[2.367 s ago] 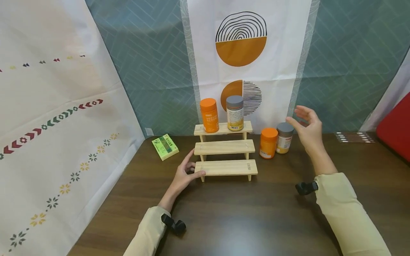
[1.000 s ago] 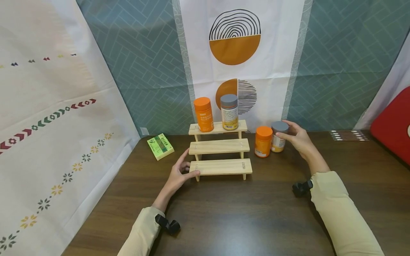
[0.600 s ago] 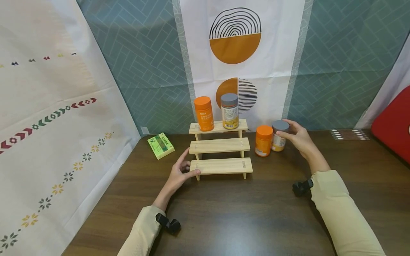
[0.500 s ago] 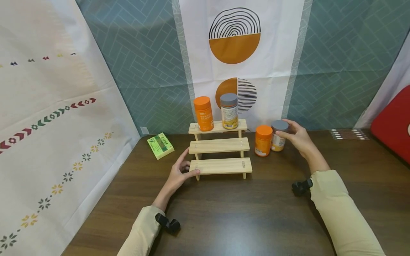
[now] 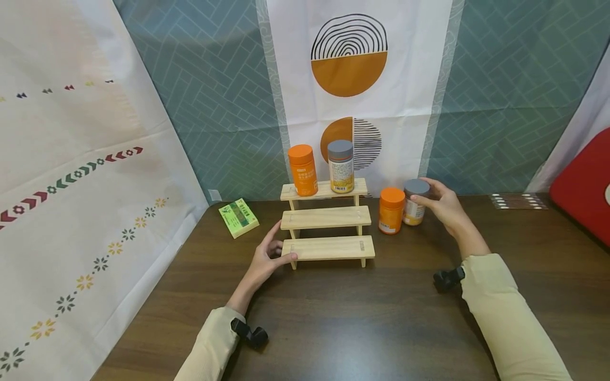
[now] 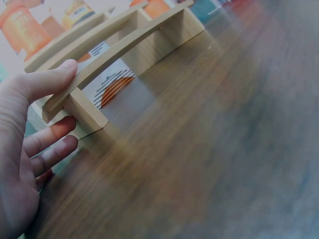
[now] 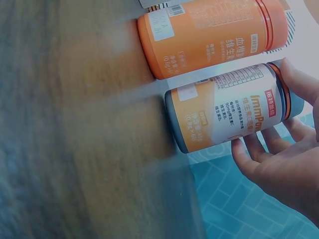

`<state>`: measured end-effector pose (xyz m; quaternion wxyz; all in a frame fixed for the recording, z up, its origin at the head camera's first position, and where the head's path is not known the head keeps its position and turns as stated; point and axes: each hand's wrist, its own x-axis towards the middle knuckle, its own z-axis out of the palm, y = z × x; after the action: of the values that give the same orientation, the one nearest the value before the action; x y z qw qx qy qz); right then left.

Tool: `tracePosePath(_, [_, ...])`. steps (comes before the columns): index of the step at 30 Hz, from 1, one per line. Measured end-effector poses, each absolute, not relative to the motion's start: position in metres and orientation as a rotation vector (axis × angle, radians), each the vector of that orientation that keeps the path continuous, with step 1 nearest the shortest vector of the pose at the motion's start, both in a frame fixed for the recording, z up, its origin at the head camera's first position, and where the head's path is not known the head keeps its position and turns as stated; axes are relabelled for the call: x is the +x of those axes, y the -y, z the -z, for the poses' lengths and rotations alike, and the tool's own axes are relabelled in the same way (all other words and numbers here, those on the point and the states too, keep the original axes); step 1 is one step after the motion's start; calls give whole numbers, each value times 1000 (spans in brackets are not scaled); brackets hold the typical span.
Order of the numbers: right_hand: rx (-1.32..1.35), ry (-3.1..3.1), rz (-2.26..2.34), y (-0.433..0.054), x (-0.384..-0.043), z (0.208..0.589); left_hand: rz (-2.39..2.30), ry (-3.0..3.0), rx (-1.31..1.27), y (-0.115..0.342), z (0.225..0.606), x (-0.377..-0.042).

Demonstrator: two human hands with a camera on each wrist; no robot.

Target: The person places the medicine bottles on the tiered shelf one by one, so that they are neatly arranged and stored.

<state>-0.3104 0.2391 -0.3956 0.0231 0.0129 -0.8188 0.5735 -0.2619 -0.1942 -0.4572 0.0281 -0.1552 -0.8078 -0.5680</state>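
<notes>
At the left end of a three-step wooden shelf, my left hand grips the lowest step. The left wrist view shows the thumb on top of the board and fingers beside the leg below. My right hand holds a grey-capped supplement bottle near its cap, thumb on the near side. That bottle stands upright on the table; its white and yellow label faces the right wrist camera. Just left of it stands an orange bottle. Another orange bottle and a grey-capped bottle stand on the top step.
A green and yellow box lies left of the shelf on the dark wooden table. A patterned cloth backdrop hangs behind. At the right are a flat brown strip and a red object.
Since the earliest frame, my right hand has come left and down onto the grey-capped bottle and taken hold of it. My left hand keeps its place on the shelf. The head view shifted slightly.
</notes>
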Motion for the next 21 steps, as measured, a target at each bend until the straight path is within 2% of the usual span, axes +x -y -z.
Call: tracePosePath(21, [-59,2353,-1762,-256,-300,367,1759,2496,-484,194,458,-262])
